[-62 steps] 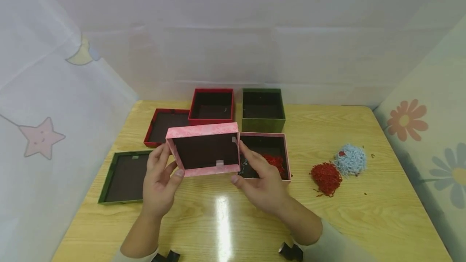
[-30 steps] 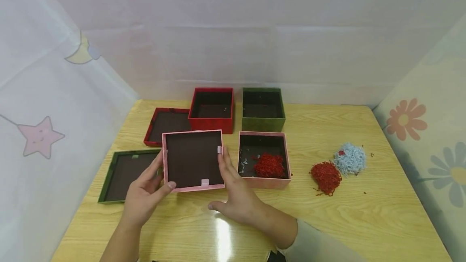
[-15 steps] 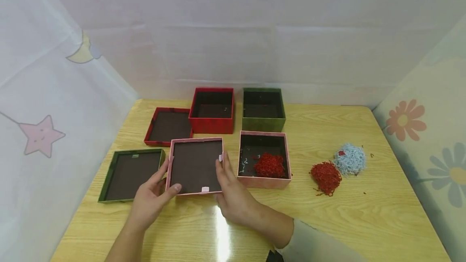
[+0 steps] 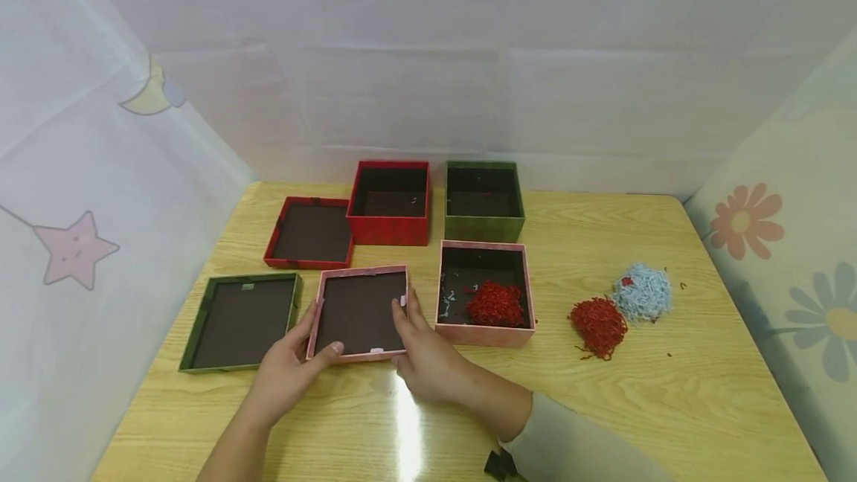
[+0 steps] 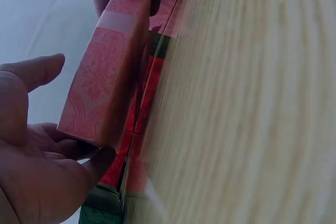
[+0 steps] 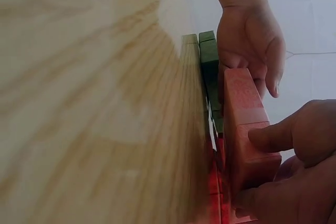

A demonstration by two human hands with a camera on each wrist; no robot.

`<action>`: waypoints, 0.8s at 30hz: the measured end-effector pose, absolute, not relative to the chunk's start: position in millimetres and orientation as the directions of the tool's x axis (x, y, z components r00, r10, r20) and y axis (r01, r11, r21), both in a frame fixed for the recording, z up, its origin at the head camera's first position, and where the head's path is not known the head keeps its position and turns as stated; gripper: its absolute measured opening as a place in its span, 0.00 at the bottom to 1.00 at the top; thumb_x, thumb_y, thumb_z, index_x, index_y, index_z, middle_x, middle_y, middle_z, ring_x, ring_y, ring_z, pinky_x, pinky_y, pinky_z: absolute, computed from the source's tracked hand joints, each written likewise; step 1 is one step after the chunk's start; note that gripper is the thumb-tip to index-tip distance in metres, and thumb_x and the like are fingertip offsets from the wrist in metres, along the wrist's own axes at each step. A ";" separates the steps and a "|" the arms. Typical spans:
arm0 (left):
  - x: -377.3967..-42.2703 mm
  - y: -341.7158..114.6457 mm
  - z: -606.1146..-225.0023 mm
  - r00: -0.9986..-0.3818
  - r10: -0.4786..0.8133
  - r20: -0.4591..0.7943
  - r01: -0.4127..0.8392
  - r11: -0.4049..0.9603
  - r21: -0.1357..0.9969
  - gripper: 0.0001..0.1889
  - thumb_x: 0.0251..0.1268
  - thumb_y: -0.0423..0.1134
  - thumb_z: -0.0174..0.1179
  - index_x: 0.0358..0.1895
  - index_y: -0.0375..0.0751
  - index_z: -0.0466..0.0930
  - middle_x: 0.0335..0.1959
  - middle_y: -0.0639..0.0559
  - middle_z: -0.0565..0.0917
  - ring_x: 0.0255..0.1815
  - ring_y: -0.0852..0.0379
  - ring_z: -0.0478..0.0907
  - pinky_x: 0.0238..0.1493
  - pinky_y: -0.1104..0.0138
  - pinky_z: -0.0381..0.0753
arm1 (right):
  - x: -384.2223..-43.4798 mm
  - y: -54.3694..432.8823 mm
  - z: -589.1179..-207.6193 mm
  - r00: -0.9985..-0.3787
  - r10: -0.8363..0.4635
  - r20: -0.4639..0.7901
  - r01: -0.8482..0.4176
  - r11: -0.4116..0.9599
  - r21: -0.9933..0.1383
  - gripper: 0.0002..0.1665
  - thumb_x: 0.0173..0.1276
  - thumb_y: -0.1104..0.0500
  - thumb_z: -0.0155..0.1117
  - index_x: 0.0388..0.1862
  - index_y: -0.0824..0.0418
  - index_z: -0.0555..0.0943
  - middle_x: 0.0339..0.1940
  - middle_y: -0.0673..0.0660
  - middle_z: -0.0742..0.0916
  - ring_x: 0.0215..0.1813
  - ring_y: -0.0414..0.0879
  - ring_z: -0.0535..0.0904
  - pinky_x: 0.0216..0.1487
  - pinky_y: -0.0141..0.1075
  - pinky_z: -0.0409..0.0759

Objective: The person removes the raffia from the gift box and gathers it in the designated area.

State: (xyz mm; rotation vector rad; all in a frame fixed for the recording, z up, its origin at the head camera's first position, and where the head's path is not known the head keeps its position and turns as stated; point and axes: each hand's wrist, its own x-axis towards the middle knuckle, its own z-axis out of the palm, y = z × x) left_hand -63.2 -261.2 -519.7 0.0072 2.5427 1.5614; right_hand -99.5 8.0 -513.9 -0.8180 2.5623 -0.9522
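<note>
Both hands hold a pink box lid [image 4: 361, 311], dark inside face up, low over the wooden table. My left hand [image 4: 288, 374] has its fingers round and under the lid's left side; in the left wrist view its thumb stands apart from the patterned side wall [image 5: 100, 82]. My right hand [image 4: 428, 363] grips the right near corner, its thumb pressing the front wall [image 6: 244, 98] in the right wrist view. Right of the lid stands the matching pink box [image 4: 485, 335], holding red shredded paper [image 4: 495, 305] and a few pale blue shreds.
A green lid [image 4: 241, 326] lies left of the pink one, a red lid [image 4: 311, 233] behind it. At the back stand a red box [image 4: 388, 230] and a green box [image 4: 485, 229]. Red [image 4: 598, 327] and pale blue [image 4: 643, 292] paper clumps lie at right on the table [image 4: 703, 407].
The pink lid was tilted up in both hands over the pink box's left edge. It has tipped flatter, moved left and come down in front of the red lid.
</note>
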 end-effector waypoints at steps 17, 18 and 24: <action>-71.6 -261.9 -518.8 -0.972 0.039 -0.230 -0.187 0.452 0.872 0.53 0.73 0.56 0.65 0.86 0.44 0.37 0.86 0.45 0.38 0.85 0.40 0.34 0.81 0.40 0.46 | -109.7 -3.1 -523.3 -0.788 -0.602 -0.132 -0.339 0.601 -0.724 0.54 0.73 0.62 0.62 0.86 0.66 0.40 0.86 0.60 0.37 0.83 0.55 0.54 0.75 0.40 0.71; -72.1 -261.4 -518.7 -0.973 0.039 -0.226 -0.184 0.452 0.873 0.53 0.73 0.55 0.65 0.86 0.43 0.36 0.86 0.44 0.38 0.85 0.40 0.34 0.81 0.40 0.46 | -109.6 -4.0 -522.9 -0.789 -0.600 -0.133 -0.337 0.604 -0.722 0.54 0.74 0.62 0.62 0.86 0.66 0.40 0.86 0.61 0.37 0.83 0.55 0.53 0.78 0.42 0.67; -73.3 -259.7 -516.8 -0.974 0.039 -0.225 -0.181 0.469 0.865 0.54 0.73 0.55 0.66 0.86 0.43 0.35 0.86 0.41 0.36 0.85 0.37 0.34 0.80 0.38 0.45 | -109.6 -6.8 -521.5 -0.793 -0.591 -0.149 -0.334 0.626 -0.704 0.53 0.75 0.61 0.63 0.86 0.65 0.42 0.86 0.61 0.38 0.83 0.55 0.55 0.78 0.42 0.67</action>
